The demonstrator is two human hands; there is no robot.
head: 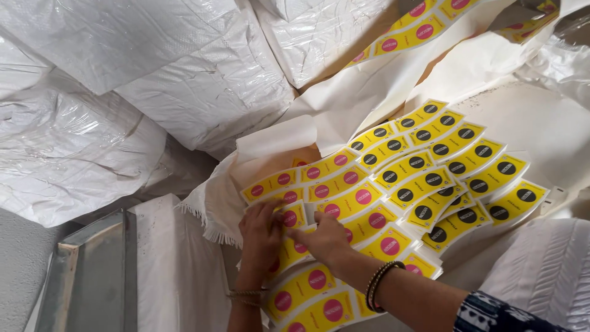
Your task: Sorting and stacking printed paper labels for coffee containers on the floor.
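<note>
A large spread of yellow curved labels lies on cream cloth. Those on the left carry pink dots (362,198), those on the right black dots (467,161). My left hand (259,233) rests flat on the pink-dotted labels at the lower left, fingers on one label's edge. My right hand (322,237), with dark bead bracelets on the wrist, lies just beside it, fingertips pinching a pink-dotted label (295,216) between both hands. More pink-dotted labels (307,289) run under my forearms.
White plastic-wrapped bundles (123,110) pile up on the left and top. Another strip of yellow labels (409,34) lies at the top. A metal frame (86,270) stands at the lower left. Frayed cream cloth (215,203) edges the labels.
</note>
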